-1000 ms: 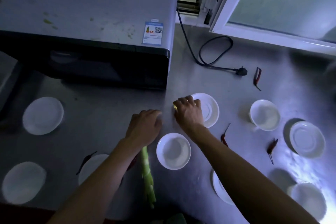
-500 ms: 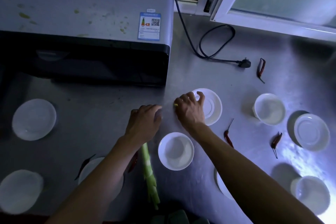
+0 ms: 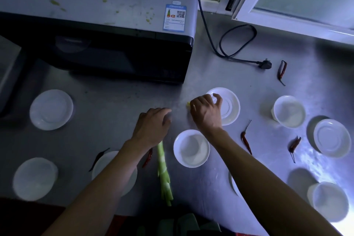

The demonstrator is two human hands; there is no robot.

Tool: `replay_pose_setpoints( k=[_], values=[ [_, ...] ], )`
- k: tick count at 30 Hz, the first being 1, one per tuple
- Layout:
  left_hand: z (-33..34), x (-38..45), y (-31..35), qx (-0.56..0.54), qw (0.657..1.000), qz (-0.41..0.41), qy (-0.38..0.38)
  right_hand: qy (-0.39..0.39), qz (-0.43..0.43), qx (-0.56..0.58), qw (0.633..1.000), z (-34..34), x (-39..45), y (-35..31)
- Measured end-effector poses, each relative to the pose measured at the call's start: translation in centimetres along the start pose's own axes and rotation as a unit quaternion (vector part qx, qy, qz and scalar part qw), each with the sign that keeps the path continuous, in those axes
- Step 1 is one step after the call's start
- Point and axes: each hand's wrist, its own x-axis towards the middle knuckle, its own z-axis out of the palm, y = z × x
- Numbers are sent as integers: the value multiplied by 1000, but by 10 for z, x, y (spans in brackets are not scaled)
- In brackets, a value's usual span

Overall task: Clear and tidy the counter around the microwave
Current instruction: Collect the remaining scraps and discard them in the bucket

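My right hand (image 3: 206, 114) hovers at the left rim of a white saucer (image 3: 230, 105), fingers curled, pinching a small yellow scrap (image 3: 188, 104). Knuckles up, my left hand (image 3: 153, 125) rests on the steel counter (image 3: 118, 105) in front of the microwave (image 3: 99, 5); its curled fingers hide whatever is under them. A green stalk (image 3: 164, 174) lies on the counter with its top end under that hand's heel. A white bowl (image 3: 191, 148) sits between my forearms. Red chillies lie beside it (image 3: 245, 141), further right (image 3: 295, 144) and near my left wrist (image 3: 147, 158).
White plates lie at the left (image 3: 51, 109) (image 3: 35, 178), and more are part hidden under my forearms. A cup (image 3: 289, 111), a saucer (image 3: 332, 138) and a bowl (image 3: 329, 199) stand at the right. The unplugged power cord (image 3: 265, 64) and another chilli (image 3: 282, 69) lie below the window.
The view has shifted slightly downward. My right hand's outer fingers have lifted and spread over the saucer rim. My left hand and the stalk have stayed in place.
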Motion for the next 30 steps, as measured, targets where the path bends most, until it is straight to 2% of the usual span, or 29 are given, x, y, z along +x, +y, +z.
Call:
replay_pose_setpoints(
  k=[9,17,24,30],
  values=[
    [-13,-23,17,-1,998,63,-10,28,58,21,998,-44,-56,-10],
    [-3,-40,57,15,983,177,-40,83,190,47,977,-83,-144,-7],
    [37,-65,120,33,948,301,-94,119,334,43,934,-113,-251,-4],
    [96,-119,188,96,897,400,-161,128,449,47,883,-129,-360,3]
  ],
)
